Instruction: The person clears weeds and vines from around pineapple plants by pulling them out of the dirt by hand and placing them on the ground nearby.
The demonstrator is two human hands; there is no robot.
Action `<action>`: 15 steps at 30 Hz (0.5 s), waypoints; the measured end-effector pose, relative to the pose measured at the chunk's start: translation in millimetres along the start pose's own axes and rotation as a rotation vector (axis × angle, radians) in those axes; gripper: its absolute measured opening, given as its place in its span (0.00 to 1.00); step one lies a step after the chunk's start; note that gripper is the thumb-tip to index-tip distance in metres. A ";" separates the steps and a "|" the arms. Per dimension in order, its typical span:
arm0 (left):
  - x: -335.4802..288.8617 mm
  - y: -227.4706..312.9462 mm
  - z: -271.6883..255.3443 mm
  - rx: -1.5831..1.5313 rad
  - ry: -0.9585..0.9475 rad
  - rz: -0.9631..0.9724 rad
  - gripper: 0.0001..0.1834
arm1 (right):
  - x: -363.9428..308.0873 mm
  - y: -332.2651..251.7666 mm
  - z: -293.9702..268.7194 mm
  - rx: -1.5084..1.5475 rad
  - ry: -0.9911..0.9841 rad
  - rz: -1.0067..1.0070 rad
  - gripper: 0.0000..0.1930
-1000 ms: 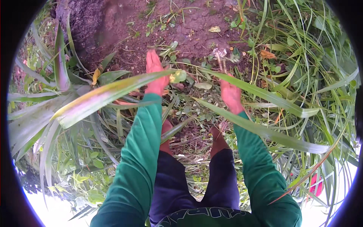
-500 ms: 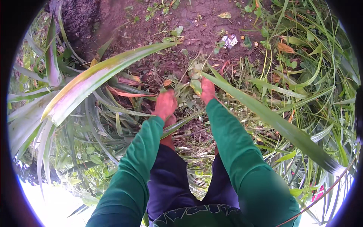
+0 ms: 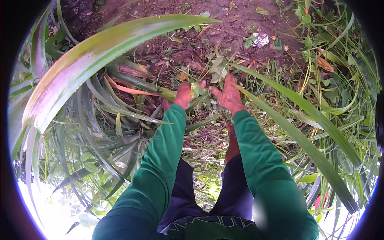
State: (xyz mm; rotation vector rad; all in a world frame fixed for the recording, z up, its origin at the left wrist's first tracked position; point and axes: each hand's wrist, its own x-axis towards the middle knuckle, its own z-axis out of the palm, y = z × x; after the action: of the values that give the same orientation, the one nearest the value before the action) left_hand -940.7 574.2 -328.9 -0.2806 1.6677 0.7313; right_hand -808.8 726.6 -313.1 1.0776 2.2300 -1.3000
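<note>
My left hand (image 3: 184, 95) is closed around pulled weeds (image 3: 196, 89), with yellowish-green leaves poking out beside the thumb. Just to its right, my right hand (image 3: 229, 95) has its thumb and fingers apart, palm toward the ground. Leafy weed stems (image 3: 218, 69) stand or lie just beyond its fingertips; whether they touch it I cannot tell. Both hands are low over ground covered with cut grass and small plants. A long green blade leaf (image 3: 280, 124) starts near my right hand and runs down to the right.
A big spiny-edged plant (image 3: 80, 68) arches in from the left. Dense tall grass (image 3: 344, 88) fills the right side. Bare brown soil (image 3: 236, 24) lies ahead, with a crumpled wrapper (image 3: 261, 40) on it. A dry orange leaf (image 3: 325, 64) hangs in the grass.
The view has shifted a little. My right hand has opened and its fingers have spread. My left hand has come forward and right, and the yellowish-green leaves now sit at it.
</note>
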 end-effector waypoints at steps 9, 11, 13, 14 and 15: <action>6.2 4.1 -22.7 0.064 0.551 0.099 0.63 | -1.6 -31.0 34.1 0.082 -0.092 0.278 0.66; 19.8 -6.1 -35.0 -0.416 0.241 -0.023 0.74 | 6.8 -29.6 21.5 0.148 -0.272 0.246 0.61; 25.1 -10.5 -38.0 -0.422 0.209 0.023 0.74 | 8.0 -26.6 37.9 0.318 -0.428 0.295 0.48; 26.7 -10.5 -31.3 -0.435 0.162 0.073 0.74 | 2.7 -17.5 61.7 0.313 -0.421 0.301 0.48; 21.3 8.6 11.3 -0.479 0.083 0.005 0.73 | -3.5 21.3 79.7 0.424 -0.472 0.205 0.44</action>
State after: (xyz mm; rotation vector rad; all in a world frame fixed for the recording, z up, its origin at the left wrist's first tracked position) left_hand -941.5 592.1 -347.3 -0.6512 1.5528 1.1329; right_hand -796.7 663.6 -365.0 0.9696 1.5024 -1.7605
